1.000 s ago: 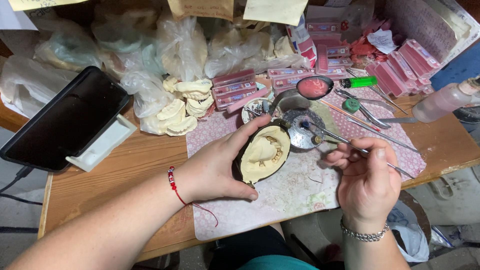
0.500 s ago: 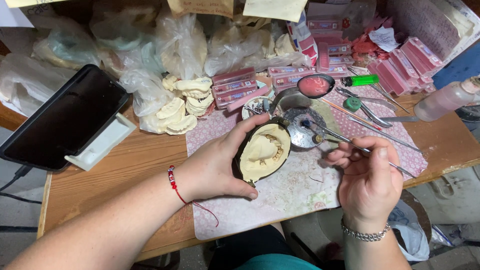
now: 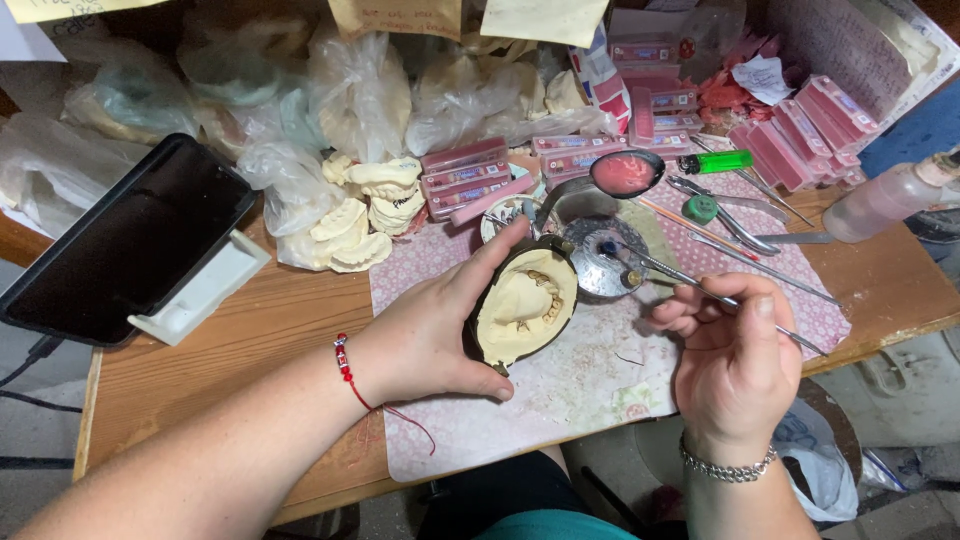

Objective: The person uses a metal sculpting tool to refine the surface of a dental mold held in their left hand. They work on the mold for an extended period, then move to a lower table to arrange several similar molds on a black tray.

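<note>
The left hand (image 3: 425, 340) grips a tooth mold (image 3: 525, 310) over the mat (image 3: 580, 390). The right hand (image 3: 735, 365) pinches a thin metal tool (image 3: 690, 280), its tip at a small dish (image 3: 605, 255). Looks like dipping; careful dabbing comes next.

Bare mat (image 3: 560, 400) before the hands; tools (image 3: 730, 225) crowd behind.
</note>
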